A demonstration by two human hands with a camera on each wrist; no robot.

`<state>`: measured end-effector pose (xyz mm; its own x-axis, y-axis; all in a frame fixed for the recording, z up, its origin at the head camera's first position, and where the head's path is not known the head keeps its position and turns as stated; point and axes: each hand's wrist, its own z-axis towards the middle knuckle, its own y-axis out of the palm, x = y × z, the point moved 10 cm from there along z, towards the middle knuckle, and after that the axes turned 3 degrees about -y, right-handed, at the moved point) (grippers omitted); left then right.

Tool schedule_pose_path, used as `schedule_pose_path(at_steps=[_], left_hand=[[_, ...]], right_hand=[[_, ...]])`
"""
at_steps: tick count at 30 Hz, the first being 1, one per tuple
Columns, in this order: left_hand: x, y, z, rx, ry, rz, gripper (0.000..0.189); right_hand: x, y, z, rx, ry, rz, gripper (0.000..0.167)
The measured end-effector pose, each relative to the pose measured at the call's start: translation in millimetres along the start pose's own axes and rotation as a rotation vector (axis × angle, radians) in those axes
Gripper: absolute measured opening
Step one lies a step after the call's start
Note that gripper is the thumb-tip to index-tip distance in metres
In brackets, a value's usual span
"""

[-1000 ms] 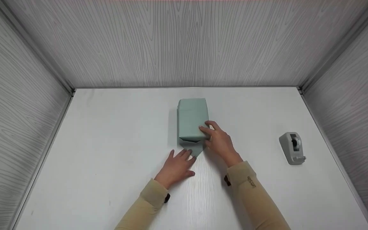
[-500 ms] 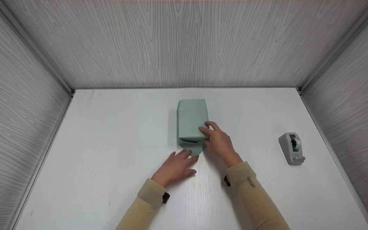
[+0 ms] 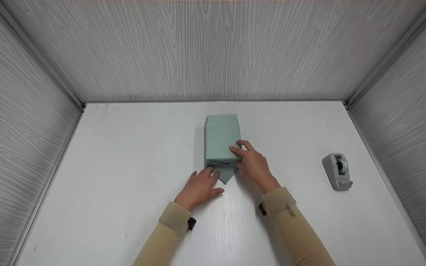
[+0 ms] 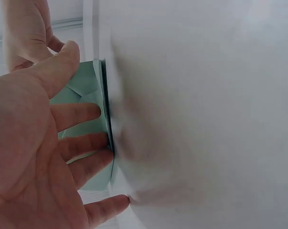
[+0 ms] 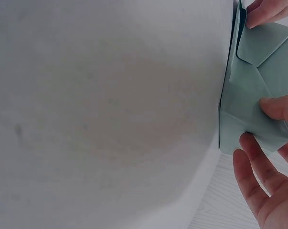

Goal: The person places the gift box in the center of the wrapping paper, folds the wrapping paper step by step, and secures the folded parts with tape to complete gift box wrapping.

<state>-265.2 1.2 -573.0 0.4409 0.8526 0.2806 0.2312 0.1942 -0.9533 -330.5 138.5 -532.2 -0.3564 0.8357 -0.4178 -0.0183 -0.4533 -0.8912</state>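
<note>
A box wrapped in pale green paper (image 3: 221,135) is set on a white surface (image 3: 124,166), its near right corner gripped between the thumb and fingers of a person's right hand (image 3: 254,167). A pointed paper flap (image 3: 225,173) is left jutting from the box's near end — its left edge touched by the fingertips of the left hand (image 3: 198,188), whose fingers are held extended, the thumb spread to one side. Both forearms are covered by tan sleeves (image 3: 296,229), a dark band (image 3: 191,223) seen at the left cuff. A gray tape dispenser (image 3: 332,171) is placed well apart to the right — the scene enclosed by wood-grained panels (image 3: 213,55) at the back and sides.
</note>
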Motion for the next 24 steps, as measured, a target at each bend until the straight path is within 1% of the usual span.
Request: schedule_pose_path(at_steps=[4,9,13,18,24], left_hand=[[3.9,0.2,1.2,0.011,0.012,0.032,0.061],[8.9,0.9,-1.7,0.013,0.021,0.049,0.059],[11.3,4.6,-3.4,0.009,0.025,0.066,0.063],[12.4,7.5,-3.9,-0.003,0.012,0.090,0.068],[15.8,10.1,-5.1,-0.026,-0.003,0.102,0.073]], right_hand=[[0.1,-0.3,0.2,0.001,0.004,0.010,0.059],[0.7,-0.6,-0.5,0.005,0.006,0.022,0.059],[1.7,-0.2,-0.7,0.008,0.011,0.030,0.059],[1.7,-0.4,-0.6,0.014,0.012,0.034,0.059],[1.1,0.1,-0.4,-0.003,0.019,0.029,0.059]])
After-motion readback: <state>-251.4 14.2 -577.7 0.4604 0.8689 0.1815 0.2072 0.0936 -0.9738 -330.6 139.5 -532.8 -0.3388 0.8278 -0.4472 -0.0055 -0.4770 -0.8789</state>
